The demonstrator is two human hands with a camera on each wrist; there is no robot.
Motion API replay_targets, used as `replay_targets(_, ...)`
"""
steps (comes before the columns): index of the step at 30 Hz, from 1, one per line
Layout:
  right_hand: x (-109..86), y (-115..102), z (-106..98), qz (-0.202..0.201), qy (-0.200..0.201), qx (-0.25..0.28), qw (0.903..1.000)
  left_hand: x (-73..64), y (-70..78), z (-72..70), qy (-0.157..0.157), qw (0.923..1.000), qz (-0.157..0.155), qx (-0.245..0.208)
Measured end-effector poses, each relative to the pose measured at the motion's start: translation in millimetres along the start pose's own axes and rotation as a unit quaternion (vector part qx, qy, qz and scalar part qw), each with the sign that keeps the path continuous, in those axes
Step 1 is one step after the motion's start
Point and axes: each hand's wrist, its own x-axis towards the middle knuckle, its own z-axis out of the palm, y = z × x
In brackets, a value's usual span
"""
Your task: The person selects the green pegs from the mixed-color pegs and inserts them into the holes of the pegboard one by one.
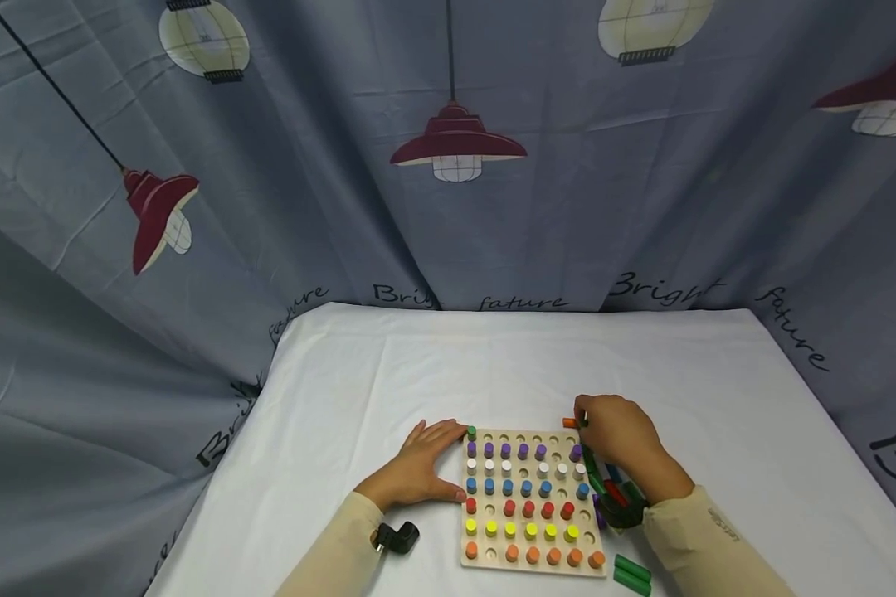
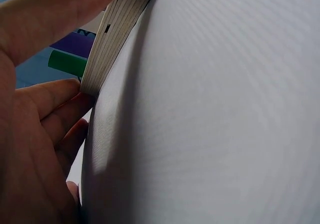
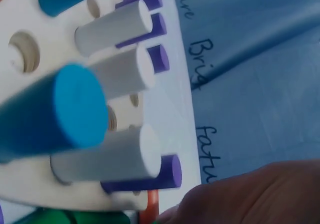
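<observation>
A square wooden peg board [image 1: 496,565] holds rows of short coloured pegs: green, purple, white, blue, red, yellow and orange from back to front. My left hand [image 1: 421,468] rests at the board's left edge, thumb and fingers spread, fingertips at the back-left corner by the green peg [image 2: 68,63]. My right hand [image 1: 627,435] reaches down beside the back-right corner, fingers bent downward. An orange peg [image 1: 570,423] lies right by its fingertips. Whether those fingers pinch a peg, I cannot tell. Seen from the right wrist, a white peg [image 3: 107,156] and a blue peg [image 3: 50,114] stand upright in the board.
Loose green, blue, red and purple pegs lie along the board's right side, partly under my right wrist. Two green pegs [image 1: 632,574] lie near the front-right corner. A white cloth [image 1: 343,390] covers the table; a grey printed curtain [image 1: 306,166] hangs behind it.
</observation>
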Motion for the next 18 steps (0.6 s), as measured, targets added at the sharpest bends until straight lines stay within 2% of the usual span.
replay_targets(5,2.2,-5.1,-0.6,-0.022,0.013,0.013,0.9996,-1.4,-0.4,0.0,0.003,1.0000,0.000,-0.008)
replay_targets(9,3.5,-9.2,-2.7,-0.021,0.013,0.018,0.9995,-0.8,-0.6,-0.3,0.005,0.9999,0.002,-0.012)
replay_targets(15,5.0,-17.5,-6.5,-0.041,0.043,0.015,0.9981,0.0,0.6,-1.1,0.006,0.9999,-0.003,-0.014)
replay_targets(18,5.9,-22.9,-4.3,-0.051,0.043,0.024,0.9975,-0.9,1.5,-0.7,0.002,0.9999,-0.007,-0.015)
